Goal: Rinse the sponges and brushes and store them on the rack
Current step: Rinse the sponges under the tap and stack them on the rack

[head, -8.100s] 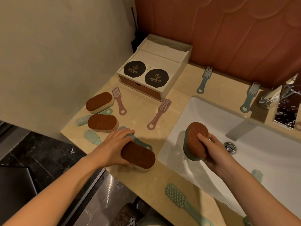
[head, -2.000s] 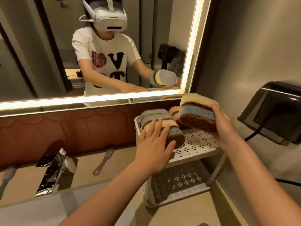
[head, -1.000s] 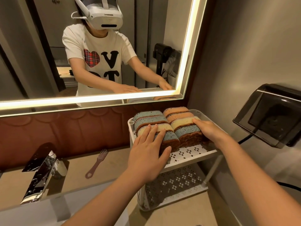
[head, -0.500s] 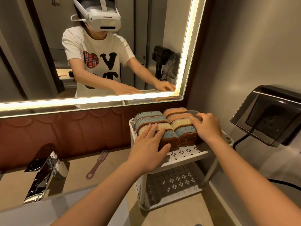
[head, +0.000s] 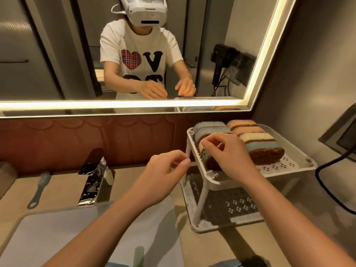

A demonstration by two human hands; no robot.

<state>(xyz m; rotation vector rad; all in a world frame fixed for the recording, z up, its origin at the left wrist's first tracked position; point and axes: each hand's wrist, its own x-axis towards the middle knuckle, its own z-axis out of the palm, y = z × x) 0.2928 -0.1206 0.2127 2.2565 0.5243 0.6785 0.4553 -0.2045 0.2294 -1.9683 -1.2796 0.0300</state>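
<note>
Sponges: two rows of layered sponges (head: pixel 256 143) are stood on edge and packed side by side on the top shelf of the rack (head: pixel 300 166). The rack is set at the right end of the surface (head: pixel 63 191), beside the sink (head: pixel 48 237).
Left hand: the left hand (head: pixel 165 170) is held in the air just left of the rack's near corner. Its fingers (head: pixel 181 157) are loosely curled and nothing is held.
Right hand: the right hand (head: pixel 231 153) is held over the front of the left row. Its fingers (head: pixel 213 139) are loosely bent and nothing is seen gripped. Whether the sponge beneath is touched cannot be told.
Brushes: a grey-blue brush (head: pixel 39 187) is laid flat on the surface, left of the foil-wrapped tap (head: pixel 92 182). A pale green handle (head: pixel 139 255) is seen at the bottom edge. Neither is on the rack.
Progress: the sponge part is judged largely done, while the brushes are not yet stored.
Handling, sponges: they are judged soft, light and springy, heavier and dripping when wet. They are best pinched across the two broad faces. A neighbour could be tipped if one is pulled from the packed row.
Handling, brushes: they are judged stiff, light and likely slippery once wet. They are best taken mid-handle, with the bristles left free for the water.
</note>
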